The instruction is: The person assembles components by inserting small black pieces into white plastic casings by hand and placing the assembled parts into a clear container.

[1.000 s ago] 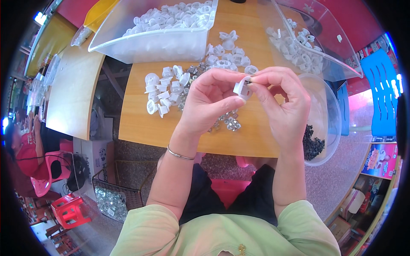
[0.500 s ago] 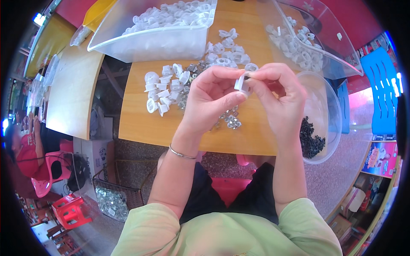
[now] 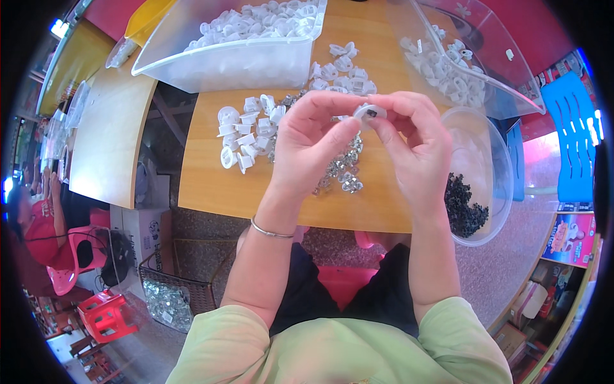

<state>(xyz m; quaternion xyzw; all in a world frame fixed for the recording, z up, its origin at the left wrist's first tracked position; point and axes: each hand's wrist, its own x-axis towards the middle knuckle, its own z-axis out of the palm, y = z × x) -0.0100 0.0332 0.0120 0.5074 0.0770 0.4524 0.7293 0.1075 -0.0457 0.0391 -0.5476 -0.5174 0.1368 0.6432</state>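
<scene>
Above the table, my left hand (image 3: 313, 137) and my right hand (image 3: 412, 137) meet fingertip to fingertip around one small white plastic part (image 3: 367, 111). A dark piece (image 3: 371, 113) shows at its middle. Both hands pinch it between thumb and fingers, which cover much of it. Beneath and beside my left hand lie a heap of small shiny metal pieces (image 3: 342, 163) and a loose group of white plastic parts (image 3: 246, 137). More loose white parts (image 3: 345, 73) lie beyond my hands.
A clear bin (image 3: 224, 64) full of white parts stands at the far left, another clear bin (image 3: 505, 96) at the far right. By my right forearm is a clear round tub (image 3: 501, 192) holding small black pieces (image 3: 465, 208). A person (image 3: 48, 230) sits at far left.
The white part has been turned between my fingers, so its face with the dark piece now shows. My left hand has shifted slightly left, and more of the metal heap is visible.
</scene>
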